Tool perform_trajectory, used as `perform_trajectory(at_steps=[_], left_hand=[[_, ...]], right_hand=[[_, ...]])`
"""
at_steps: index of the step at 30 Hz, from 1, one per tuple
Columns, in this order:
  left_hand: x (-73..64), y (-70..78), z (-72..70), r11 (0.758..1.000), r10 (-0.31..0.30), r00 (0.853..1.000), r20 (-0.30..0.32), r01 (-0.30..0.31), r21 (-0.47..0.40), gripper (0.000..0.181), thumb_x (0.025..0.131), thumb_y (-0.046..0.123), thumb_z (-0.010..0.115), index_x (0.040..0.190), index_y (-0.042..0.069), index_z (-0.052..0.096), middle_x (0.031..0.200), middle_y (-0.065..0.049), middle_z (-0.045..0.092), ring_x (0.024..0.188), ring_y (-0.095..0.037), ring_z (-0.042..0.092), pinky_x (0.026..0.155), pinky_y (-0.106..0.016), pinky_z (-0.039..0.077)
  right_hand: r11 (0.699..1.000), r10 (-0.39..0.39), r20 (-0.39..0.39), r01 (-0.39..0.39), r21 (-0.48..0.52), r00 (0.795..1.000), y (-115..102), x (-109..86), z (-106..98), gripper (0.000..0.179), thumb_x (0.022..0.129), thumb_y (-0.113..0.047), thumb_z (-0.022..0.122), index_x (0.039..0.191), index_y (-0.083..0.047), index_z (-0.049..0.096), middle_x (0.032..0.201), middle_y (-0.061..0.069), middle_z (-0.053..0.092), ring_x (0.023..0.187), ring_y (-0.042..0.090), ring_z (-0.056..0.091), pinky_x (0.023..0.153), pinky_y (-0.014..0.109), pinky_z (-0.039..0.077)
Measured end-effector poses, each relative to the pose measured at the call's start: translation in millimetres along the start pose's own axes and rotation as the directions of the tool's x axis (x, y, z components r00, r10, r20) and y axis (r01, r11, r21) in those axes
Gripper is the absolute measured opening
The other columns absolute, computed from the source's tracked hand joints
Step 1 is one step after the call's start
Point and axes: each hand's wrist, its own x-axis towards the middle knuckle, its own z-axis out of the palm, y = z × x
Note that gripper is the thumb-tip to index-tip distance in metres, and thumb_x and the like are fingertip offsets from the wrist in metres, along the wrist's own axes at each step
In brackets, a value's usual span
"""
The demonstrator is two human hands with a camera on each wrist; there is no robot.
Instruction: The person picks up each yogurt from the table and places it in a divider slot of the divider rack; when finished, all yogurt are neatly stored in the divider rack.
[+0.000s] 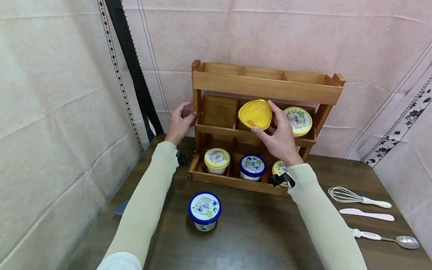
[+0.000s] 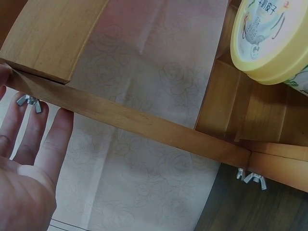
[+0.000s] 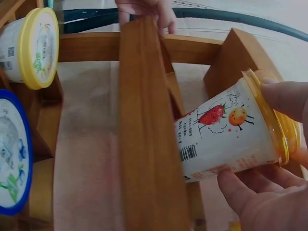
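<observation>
My right hand [image 1: 279,134] grips a tilted yogurt cup [image 3: 219,130] by its clear yellow lid [image 1: 255,113]. In the right wrist view strawberry and orange drawings show on its white side, and its base is behind a front rail of the wooden rack [image 1: 268,88], at the middle tier. My left hand [image 1: 181,121] holds the rack's left upright [image 2: 130,120] between thumb and fingers, near a wing nut [image 2: 30,102]. To the right of the held cup, a yellow-lidded tub [image 1: 298,120] sits in the same tier.
The bottom tier has a yellow-rimmed tub [image 1: 217,160], a blue-rimmed tub [image 1: 252,166] and another yellow one [image 1: 279,168], partly hidden. A blue-lidded tub [image 1: 205,209] stands on the table before the rack. At right lie a whisk [image 1: 357,197], a knife [image 1: 367,214] and a spoon [image 1: 407,242].
</observation>
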Motion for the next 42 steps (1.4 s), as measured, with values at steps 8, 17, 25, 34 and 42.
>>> perform_trajectory(at_steps=[8, 17, 25, 34, 42], left_hand=[[0.0, -0.6, -0.8, 1.0, 0.002, 1.0, 0.001, -0.002, -0.006, 0.037, 0.102, 0.019, 0.067, 0.139, 0.02, 0.064, 0.129, -0.006, 0.065, 0.115, -0.019, 0.064, 0.09, -0.042, 0.061], [0.9, 0.2, -1.6, 1.0, -0.01, 1.0, 0.008, 0.01, -0.008, 0.038, 0.102, 0.02, 0.068, 0.14, 0.021, 0.064, 0.131, -0.006, 0.065, 0.116, -0.019, 0.064, 0.088, -0.036, 0.062], [1.6, 0.2, -2.5, 1.0, -0.004, 1.0, 0.011, 0.005, -0.02, 0.037, 0.102, 0.019, 0.068, 0.139, 0.02, 0.065, 0.13, -0.005, 0.065, 0.115, -0.018, 0.063, 0.092, -0.045, 0.062], [1.3, 0.4, -2.3, 1.0, -0.019, 1.0, 0.019, 0.019, -0.02, 0.038, 0.102, 0.02, 0.068, 0.14, 0.021, 0.064, 0.131, -0.005, 0.065, 0.116, -0.019, 0.064, 0.085, -0.033, 0.061], [1.0, 0.4, -1.6, 1.0, -0.022, 1.0, 0.02, 0.023, -0.018, 0.038, 0.103, 0.018, 0.067, 0.141, 0.018, 0.064, 0.131, -0.007, 0.064, 0.116, -0.02, 0.063, 0.094, -0.047, 0.06]], right_hand=[[0.996, 0.075, 0.008, -0.075, -0.047, 0.997, 12.2, 5.7, 8.9, 0.086, 0.097, -0.03, 0.079, 0.163, -0.012, 0.028, 0.159, 0.015, 0.045, 0.144, 0.031, 0.052, 0.114, 0.049, 0.051], [0.988, 0.077, 0.016, -0.074, -0.136, 0.997, 10.2, 12.2, 8.7, 0.085, 0.102, -0.038, 0.071, 0.168, -0.012, 0.025, 0.165, 0.017, 0.04, 0.146, 0.034, 0.05, 0.114, 0.05, 0.05], [0.989, 0.084, 0.025, -0.08, -0.125, 0.996, 4.7, 9.2, 4.5, 0.089, 0.1, -0.041, 0.073, 0.168, -0.013, 0.024, 0.167, 0.016, 0.037, 0.15, 0.033, 0.047, 0.115, 0.05, 0.049], [0.997, 0.068, -0.022, -0.069, -0.042, 0.997, -1.6, -0.9, -2.7, 0.084, 0.097, -0.037, 0.077, 0.164, -0.009, 0.034, 0.166, 0.015, 0.039, 0.154, 0.03, 0.041, 0.12, 0.05, 0.044], [0.997, 0.046, -0.05, -0.049, -0.051, 0.998, -7.9, -21.0, -6.3, 0.076, 0.097, -0.036, 0.078, 0.161, -0.015, 0.041, 0.159, 0.013, 0.046, 0.149, 0.028, 0.047, 0.117, 0.049, 0.048]])
